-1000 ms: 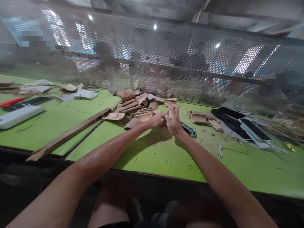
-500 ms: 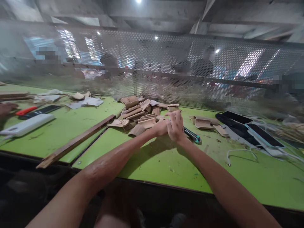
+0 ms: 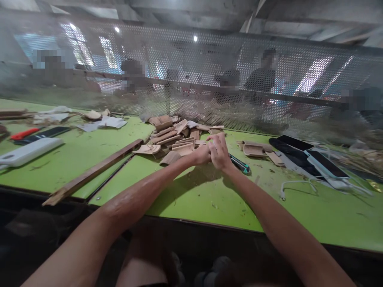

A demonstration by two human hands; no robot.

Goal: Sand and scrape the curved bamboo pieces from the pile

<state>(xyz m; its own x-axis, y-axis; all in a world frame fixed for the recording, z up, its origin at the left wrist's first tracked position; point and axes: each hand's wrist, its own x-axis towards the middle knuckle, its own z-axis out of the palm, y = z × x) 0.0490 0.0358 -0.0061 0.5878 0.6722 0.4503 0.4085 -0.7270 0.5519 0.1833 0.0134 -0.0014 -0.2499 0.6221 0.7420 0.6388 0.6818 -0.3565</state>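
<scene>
My left hand (image 3: 203, 154) and my right hand (image 3: 220, 152) meet over the green table, with the right fingers bent across the left hand's fingertips. Both look closed, but whatever they may hold is hidden between them. Just right of my right hand lies a black and green utility knife (image 3: 239, 164). Curved pieces of split bamboo (image 3: 169, 136) are heaped behind and left of my hands. A flatter, pale piece (image 3: 147, 149) sits at the heap's left end.
A long wooden strip (image 3: 95, 172) overhangs the front table edge. Left are a white bar-shaped object (image 3: 31, 152), a red-handled tool (image 3: 25, 133) and papers (image 3: 112, 122). Right are bamboo pieces (image 3: 254, 150), phones (image 3: 326, 163) and a white cable (image 3: 299, 182). Perforated metal screen (image 3: 185, 79) behind; people beyond.
The view has tipped slightly down and turned a little right. My hands stay together in nearly the same place. Another person's hand at the far left is now almost out of sight.
</scene>
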